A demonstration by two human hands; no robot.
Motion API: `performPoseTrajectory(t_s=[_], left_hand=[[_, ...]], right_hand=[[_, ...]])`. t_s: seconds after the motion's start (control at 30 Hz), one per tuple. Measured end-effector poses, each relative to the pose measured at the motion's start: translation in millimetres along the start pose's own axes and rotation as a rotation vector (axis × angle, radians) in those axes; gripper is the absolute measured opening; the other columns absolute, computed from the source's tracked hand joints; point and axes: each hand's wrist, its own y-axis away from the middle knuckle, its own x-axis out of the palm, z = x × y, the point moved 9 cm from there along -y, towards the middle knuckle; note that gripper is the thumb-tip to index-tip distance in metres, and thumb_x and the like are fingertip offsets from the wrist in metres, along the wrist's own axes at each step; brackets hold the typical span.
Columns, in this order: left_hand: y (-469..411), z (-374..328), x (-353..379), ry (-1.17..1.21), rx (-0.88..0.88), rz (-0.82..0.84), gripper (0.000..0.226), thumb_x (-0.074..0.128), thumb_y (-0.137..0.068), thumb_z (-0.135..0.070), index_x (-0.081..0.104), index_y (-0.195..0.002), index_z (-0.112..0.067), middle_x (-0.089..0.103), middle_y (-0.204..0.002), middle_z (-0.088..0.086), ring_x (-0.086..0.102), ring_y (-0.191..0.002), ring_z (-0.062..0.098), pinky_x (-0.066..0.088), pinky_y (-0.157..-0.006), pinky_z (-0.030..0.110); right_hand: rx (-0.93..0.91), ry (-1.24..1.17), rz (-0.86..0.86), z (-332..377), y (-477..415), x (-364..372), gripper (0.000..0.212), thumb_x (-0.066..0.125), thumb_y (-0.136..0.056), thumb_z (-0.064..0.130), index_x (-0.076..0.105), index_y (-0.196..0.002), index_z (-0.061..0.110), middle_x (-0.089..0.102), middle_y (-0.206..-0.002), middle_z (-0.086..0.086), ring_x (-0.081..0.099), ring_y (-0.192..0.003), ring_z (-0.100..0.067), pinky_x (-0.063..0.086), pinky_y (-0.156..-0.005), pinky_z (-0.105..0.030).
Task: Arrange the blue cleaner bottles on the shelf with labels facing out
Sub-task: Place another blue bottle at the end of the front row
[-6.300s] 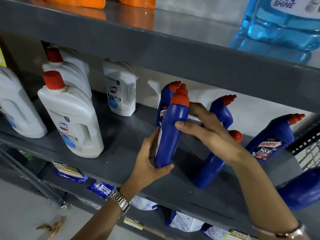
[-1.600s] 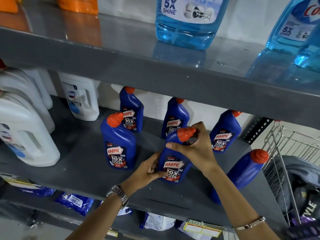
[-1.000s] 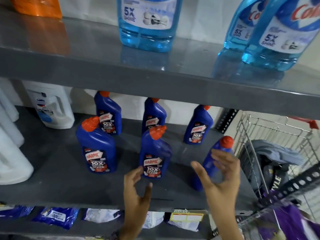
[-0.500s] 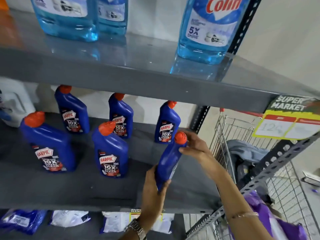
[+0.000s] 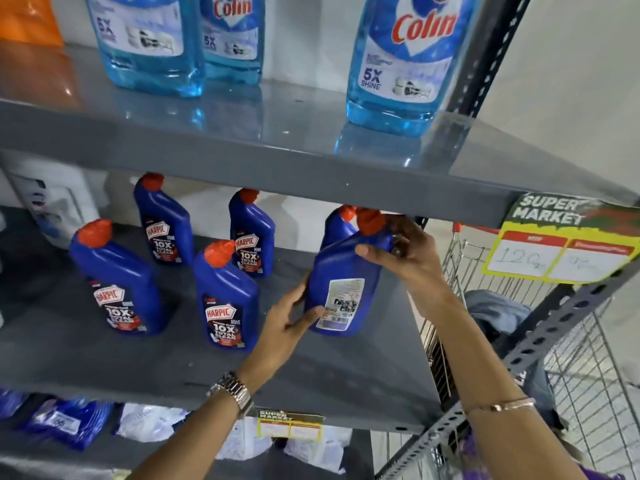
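Bottle stands upright, back label outward, left hand gripping its base and right hand its neck, needing a half-turn about its long axis.

Held bottle right of front bottles, on shelf

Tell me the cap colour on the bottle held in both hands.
Orange-red cap, on the held blue bottle; head view.

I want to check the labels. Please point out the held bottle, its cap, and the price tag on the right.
held bottle [image 5: 346, 268], head view, blue body
cap [image 5: 370, 221], head view, red top
price tag [image 5: 561, 251], head view, white price fields
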Motion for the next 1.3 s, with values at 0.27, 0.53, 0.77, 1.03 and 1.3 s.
performPoseTrajectory(t_s=[0.27,0.53,0.77,1.03,1.3], left_hand=[[23,12,-9,0.161,0.047,-0.427,0.041,0.075,-0.065,-0.022,0.060,-0.103,-0.025,0.061,-0.111,0.011,0.064,-0.104,0.021,0.054,-0.074,0.017],[19,3,29,-0.146,0.062,-0.276,0.102,0.091,-0.051,-0.022,0.036,-0.136,-0.013,0.039,-0.127,0.004,0.052,-0.113,0.013,0.050,-0.090,0.022],[16,7,36,-0.055,0.034,-0.224,0.087,0.086,-0.054,-0.009,0.043,-0.129,-0.016,0.050,-0.120,-0.002,0.059,-0.104,0.002,0.051,-0.077,0.011],[4,17,23,-0.088,-0.085,-0.039,0.058,0.080,-0.057,-0.011,0.060,-0.107,-0.032,0.070,-0.092,-0.008,0.067,-0.080,0.010,0.056,-0.070,0.022],[-1,26,16,-0.091,-0.136,0.086,0.055,0.083,-0.063,-0.016,0.055,-0.102,-0.041,0.067,-0.106,-0.005,0.066,-0.098,0.011,0.057,-0.078,0.025]], right_hand=[[-0.006,0.211,-0.163,-3,4,-3,0.053,0.084,-0.047,0.046,0.065,-0.089,0.019,0.071,-0.087,-0.005,0.068,-0.080,-0.029,0.058,-0.071,-0.046],[0.057,0.299,-0.266,1,12,-13,0.055,0.082,-0.046,0.052,0.058,-0.085,0.022,0.064,-0.076,0.018,0.065,-0.071,-0.011,0.054,-0.067,-0.035],[0.111,0.110,0.171,6,16,10,0.041,0.086,-0.059,0.021,0.067,-0.095,0.019,0.072,-0.095,-0.003,0.069,-0.080,-0.026,0.061,-0.074,-0.045],[0.066,0.140,0.413,3,16,24,0.043,0.083,-0.062,0.025,0.065,-0.101,0.017,0.069,-0.111,-0.009,0.064,-0.108,-0.024,0.045,-0.103,-0.048],[-0.013,0.138,0.037,-17,14,17,0.054,0.089,-0.045,0.045,0.056,-0.079,0.018,0.072,-0.084,-0.003,0.070,-0.084,-0.019,0.056,-0.079,-0.031]])
